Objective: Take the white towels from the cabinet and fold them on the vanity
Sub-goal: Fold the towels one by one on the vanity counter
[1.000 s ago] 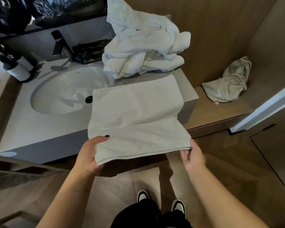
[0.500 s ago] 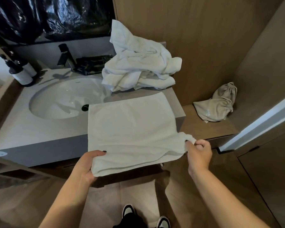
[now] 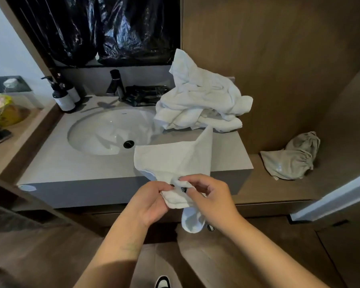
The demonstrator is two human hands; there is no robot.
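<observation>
A: Hands first, from my remote feed. Left hand [image 3: 154, 201] grips the near edge of the white towel [image 3: 175, 161], fingers curled into the cloth. Right hand [image 3: 212, 199] pinches the same bunched edge, thumb and forefinger closed on it. Both hands meet just in front of the vanity [image 3: 75, 173].

B: Now big to small?

A: Vanity slab, grey, its left end runs into a wooden ledge. Sink [image 3: 104, 134] sunk in it, the right part of the basin covered by the towel. Black plastic sheet [image 3: 104, 32] hangs behind, top cut off by the frame. Heap of white towels [image 3: 200, 100] at the back right corner of the vanity, crumpled; I can't count them. The held towel lies partly on the counter, far corner touching the heap, near end drooping off the front edge below my hands.

B: Smaller stuff?

A: Grey drawstring bag [image 3: 293, 161] on the low shelf to the right. Black faucet [image 3: 116, 84], dark tray [image 3: 146, 94] beside it, contents unreadable. Two pump bottles [image 3: 63, 96] back left. One shoe [image 3: 163, 282] is cut off by the bottom edge.
</observation>
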